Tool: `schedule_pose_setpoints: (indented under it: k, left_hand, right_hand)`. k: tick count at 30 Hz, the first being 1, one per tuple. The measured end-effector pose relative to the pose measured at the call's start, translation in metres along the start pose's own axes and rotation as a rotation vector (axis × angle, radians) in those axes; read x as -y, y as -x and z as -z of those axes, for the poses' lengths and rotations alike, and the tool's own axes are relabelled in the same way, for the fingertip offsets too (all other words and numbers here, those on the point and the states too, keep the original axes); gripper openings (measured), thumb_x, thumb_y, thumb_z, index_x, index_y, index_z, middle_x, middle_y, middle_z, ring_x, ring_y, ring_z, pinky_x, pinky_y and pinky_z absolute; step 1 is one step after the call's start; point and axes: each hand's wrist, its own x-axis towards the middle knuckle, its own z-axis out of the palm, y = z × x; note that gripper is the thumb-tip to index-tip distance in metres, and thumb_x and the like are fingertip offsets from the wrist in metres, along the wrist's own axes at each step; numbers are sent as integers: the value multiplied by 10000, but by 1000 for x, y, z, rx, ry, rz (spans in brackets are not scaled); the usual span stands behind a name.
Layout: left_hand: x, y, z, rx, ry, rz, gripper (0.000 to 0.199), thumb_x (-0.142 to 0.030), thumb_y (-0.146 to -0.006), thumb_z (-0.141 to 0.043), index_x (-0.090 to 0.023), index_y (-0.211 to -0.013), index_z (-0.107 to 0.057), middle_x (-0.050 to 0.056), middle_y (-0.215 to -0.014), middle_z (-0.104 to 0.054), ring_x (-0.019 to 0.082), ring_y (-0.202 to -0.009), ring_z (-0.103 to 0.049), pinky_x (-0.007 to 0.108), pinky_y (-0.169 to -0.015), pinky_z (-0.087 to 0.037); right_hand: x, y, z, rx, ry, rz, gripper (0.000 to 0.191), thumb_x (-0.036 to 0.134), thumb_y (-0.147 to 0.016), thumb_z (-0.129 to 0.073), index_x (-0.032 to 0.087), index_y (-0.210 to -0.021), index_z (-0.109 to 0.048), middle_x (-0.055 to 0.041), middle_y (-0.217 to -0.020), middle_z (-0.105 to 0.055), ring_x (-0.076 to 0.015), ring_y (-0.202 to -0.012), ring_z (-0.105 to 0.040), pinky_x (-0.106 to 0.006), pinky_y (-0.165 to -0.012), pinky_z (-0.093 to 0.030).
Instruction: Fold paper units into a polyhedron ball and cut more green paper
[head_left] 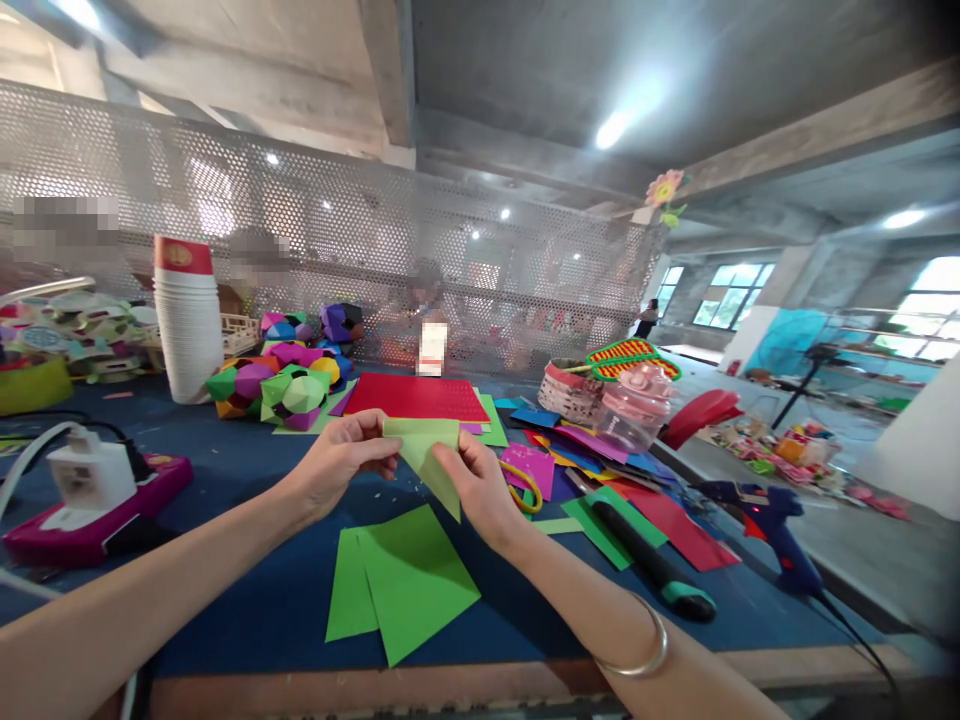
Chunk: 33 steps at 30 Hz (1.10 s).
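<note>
A pale green piece of paper (431, 455), folded along its top, is held up above the blue table by both hands. My left hand (352, 462) pinches its left corner between thumb and fingers. On the right side, my right hand (480, 485) grips it with the thumb pressed on the front. Below them, brighter green sheets (420, 580) overlap flat near the table's front edge. Behind the hands lies a stack of red paper (416, 397). Yellow-handled scissors (527, 490) rest just right of my right hand, partly hidden by it.
A black-handled cutter (649, 560) and a blue glue gun (772, 530) with a cord lie at right. Paper cups (187, 330), faceted paper balls (296, 390) and a purple power strip (67, 520) stand at left. A clear jar (634, 415) sits behind scattered colored paper (690, 525).
</note>
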Motion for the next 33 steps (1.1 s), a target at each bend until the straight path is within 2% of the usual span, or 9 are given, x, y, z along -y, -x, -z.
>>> schedule_pose_setpoints:
  k: [4,6,9,12,14,17,20,28,33]
  left_hand:
    - [-1,0,1,15,50,32,270,-267,-634,-873,-158,-700,-635,-20,-612,-639,99,-546,-582,199,-526,-514]
    - [-2,0,2,22,62,40,272,-254,-629,-874,-158,-691,-627,-23,-591,-634,95,-536,-578,191,-516,-510]
    - [-2,-1,2,13,93,52,275,-228,-611,-876,-159,-695,-623,-24,-583,-639,92,-531,-582,180,-508,-509]
    - [-1,-2,2,-2,122,53,274,-214,-595,-873,-160,-711,-630,-25,-585,-644,92,-528,-588,177,-501,-512]
    - [0,-2,1,-8,120,50,269,-213,-595,-868,-161,-716,-633,-26,-582,-644,91,-521,-586,175,-496,-511]
    - [-1,-1,0,-23,95,46,258,-209,-592,-858,-162,-707,-633,-25,-573,-642,90,-512,-579,174,-490,-509]
    - [-1,0,-1,-21,81,45,235,-204,-591,-844,-166,-683,-631,-26,-556,-630,98,-506,-575,181,-477,-509]
    - [2,-1,-3,-45,200,68,157,-133,-594,-789,-172,-667,-656,-22,-550,-630,111,-502,-593,176,-446,-506]
    - [0,-2,-5,-91,264,126,108,-94,-610,-732,-163,-687,-703,-8,-549,-635,107,-506,-595,157,-432,-499]
  right_hand:
    - [3,0,-3,19,-210,-93,257,395,-832,-688,192,-987,-661,2,-787,-658,-152,-684,-557,-255,-619,-443]
    - [3,0,-5,7,-272,-137,262,392,-797,-716,202,-967,-656,-6,-806,-686,-163,-693,-589,-269,-644,-473]
    - [4,0,-7,-28,-331,-194,216,370,-747,-738,218,-843,-619,22,-723,-666,-144,-611,-564,-257,-589,-457]
    - [6,0,-9,-59,-360,-235,204,358,-722,-743,221,-803,-616,49,-638,-629,-122,-517,-503,-243,-498,-392]
    - [7,0,-10,-53,-370,-237,215,369,-721,-749,221,-830,-638,48,-640,-638,-123,-505,-504,-248,-491,-391]
    - [6,0,-10,-26,-382,-215,285,408,-725,-780,217,-906,-669,25,-726,-687,-140,-582,-568,-260,-575,-456]
    - [4,1,-9,-19,-371,-210,332,429,-714,-809,204,-921,-682,10,-748,-700,-138,-609,-574,-258,-609,-466]
    - [3,1,-13,-110,-417,-200,209,367,-730,-748,219,-755,-603,45,-619,-594,-122,-551,-501,-242,-536,-407]
    - [4,1,-13,-109,-408,-173,143,337,-756,-705,230,-751,-611,42,-609,-560,-122,-534,-461,-251,-507,-356]
